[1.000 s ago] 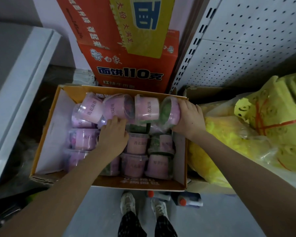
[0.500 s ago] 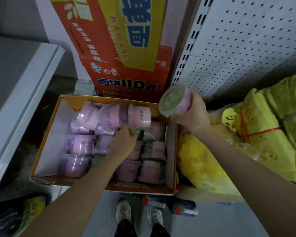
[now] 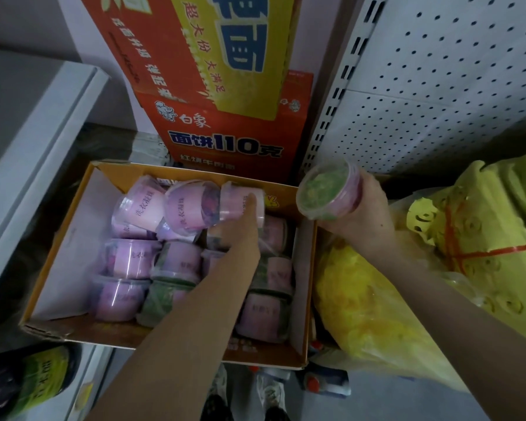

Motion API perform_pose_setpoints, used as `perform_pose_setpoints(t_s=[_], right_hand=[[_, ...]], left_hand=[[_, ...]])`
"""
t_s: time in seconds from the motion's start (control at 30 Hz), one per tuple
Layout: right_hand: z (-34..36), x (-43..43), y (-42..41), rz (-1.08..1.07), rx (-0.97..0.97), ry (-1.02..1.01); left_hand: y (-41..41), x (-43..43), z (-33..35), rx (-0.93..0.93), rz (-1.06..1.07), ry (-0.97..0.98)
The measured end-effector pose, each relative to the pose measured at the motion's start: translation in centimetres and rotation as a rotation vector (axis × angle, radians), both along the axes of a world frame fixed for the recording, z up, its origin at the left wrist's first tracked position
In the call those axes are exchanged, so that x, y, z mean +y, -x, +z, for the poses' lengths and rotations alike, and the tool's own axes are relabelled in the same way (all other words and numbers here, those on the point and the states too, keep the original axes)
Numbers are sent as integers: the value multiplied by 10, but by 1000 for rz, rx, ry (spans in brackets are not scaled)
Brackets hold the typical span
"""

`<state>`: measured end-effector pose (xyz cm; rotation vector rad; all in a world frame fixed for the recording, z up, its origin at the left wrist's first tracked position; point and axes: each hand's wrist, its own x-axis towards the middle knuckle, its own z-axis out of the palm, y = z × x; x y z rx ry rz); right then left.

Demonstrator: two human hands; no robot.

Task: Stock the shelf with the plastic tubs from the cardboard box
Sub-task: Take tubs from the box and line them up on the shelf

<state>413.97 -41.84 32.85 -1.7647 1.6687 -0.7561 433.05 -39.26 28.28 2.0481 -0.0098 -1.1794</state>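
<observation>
Over the last second our right hand [image 3: 365, 214] has lifted the green-topped tub [image 3: 328, 192] out of the far right corner of the cardboard box [image 3: 58, 232]. Its fingers are curled round the tub, which is now past the box's right wall, in front of the shelf's back panel [image 3: 438, 86]. One tub is out; many remain. Our left hand [image 3: 240, 229] has moved to a pink tub [image 3: 240, 199] at the far edge. The thumb lies along it, but the other fingers are hidden, so we cannot tell whether it holds. No shelf board shows, and the labels are blurred.
</observation>
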Motion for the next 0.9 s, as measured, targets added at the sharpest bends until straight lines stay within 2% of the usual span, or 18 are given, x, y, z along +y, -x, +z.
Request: perform_pose_setpoints(t_s=[0.13, 0.27, 0.37, 0.63, 0.73, 0.9], right_hand=[[-7, 3, 5, 9, 3, -1], [-8, 2, 3, 3, -3, -25], [-8, 2, -2, -3, -12, -41], [8, 10, -12, 0, -45, -55], [27, 17, -18, -7, -74, -46], [75, 35, -31, -4, -119, -6]], left_hand=[[10, -7, 1, -50, 116, -16], [5, 0, -8, -135, 110, 30], [3, 15, -8, -184, -35, 83], [-19, 46, 24, -426, -444, 422], [-29, 51, 52, -524, -486, 536], [-52, 70, 108, -569, -410, 653]])
